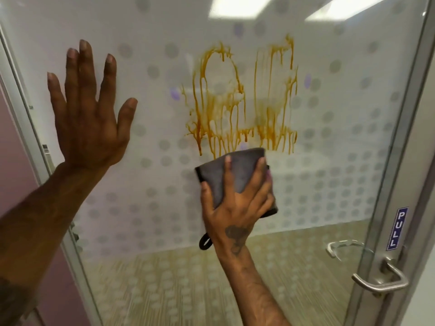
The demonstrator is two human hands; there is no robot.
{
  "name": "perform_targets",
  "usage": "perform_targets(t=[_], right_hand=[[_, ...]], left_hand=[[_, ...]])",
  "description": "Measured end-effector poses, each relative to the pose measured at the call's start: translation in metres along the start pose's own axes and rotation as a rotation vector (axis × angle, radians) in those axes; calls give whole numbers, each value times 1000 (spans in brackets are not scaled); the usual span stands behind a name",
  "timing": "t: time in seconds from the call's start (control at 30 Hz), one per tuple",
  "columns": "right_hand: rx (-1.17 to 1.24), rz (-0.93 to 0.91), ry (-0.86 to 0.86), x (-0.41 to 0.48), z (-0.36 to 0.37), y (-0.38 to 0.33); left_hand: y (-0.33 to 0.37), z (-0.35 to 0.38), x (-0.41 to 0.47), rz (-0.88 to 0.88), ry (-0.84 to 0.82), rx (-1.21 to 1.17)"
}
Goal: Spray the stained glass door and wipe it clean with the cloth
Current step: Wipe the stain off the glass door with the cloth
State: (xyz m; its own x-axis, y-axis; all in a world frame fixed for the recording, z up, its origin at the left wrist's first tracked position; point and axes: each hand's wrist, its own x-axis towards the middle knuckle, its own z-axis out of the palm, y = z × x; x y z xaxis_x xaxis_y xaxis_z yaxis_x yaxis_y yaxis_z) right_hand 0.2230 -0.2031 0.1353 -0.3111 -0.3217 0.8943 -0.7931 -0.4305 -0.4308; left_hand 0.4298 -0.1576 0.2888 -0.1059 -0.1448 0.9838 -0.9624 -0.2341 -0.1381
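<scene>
The door (146, 184) bears a runny orange stain (242, 102); your right hand (235, 208) presses a folded grey cloth (226, 175) just below it, your left hand (91, 114) spread flat on the glass.

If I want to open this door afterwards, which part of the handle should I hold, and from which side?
Probably grip the long horizontal bar of the lever handle, not the short neck at the frame. Come from above and wrap the fingers around it; the bar runs level with a free end toward the glass. The PULL sign suggests drawing it toward you.
</scene>
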Motion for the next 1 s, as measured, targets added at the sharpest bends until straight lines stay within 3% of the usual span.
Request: perform_targets(t=[0.1, 0.17, 0.4, 0.47, 0.67, 0.73, 0.93, 1.0], right_hand=[[-46, -173, -39, -24, 0, 9], [-105, -185, -60, -32, 1, 27], [-72, 261, 62, 23, 5, 30], [-60, 287, 65, 39, 5, 12], [-103, -158, -46, 11, -5, 27], [-135, -183, -51, 7, -7, 48], [33, 297, 52, 72, -6, 49], [74, 340, 82, 99, -6, 34]], left_hand=[[0, 0, 0, -1, -3, -12], [0, -1, 0, -4, -3, -21], [-1, -1, 1, -13, -26, -17], [0, -1, 1, -14, -20, -16], [-1, -1, -1, 6, 14, -33], [-1, -1, 0, 7, 10, -34], [-2, -1, 0, 4, -6, -40], [-2, -2, 1, 3, -18, -37]])
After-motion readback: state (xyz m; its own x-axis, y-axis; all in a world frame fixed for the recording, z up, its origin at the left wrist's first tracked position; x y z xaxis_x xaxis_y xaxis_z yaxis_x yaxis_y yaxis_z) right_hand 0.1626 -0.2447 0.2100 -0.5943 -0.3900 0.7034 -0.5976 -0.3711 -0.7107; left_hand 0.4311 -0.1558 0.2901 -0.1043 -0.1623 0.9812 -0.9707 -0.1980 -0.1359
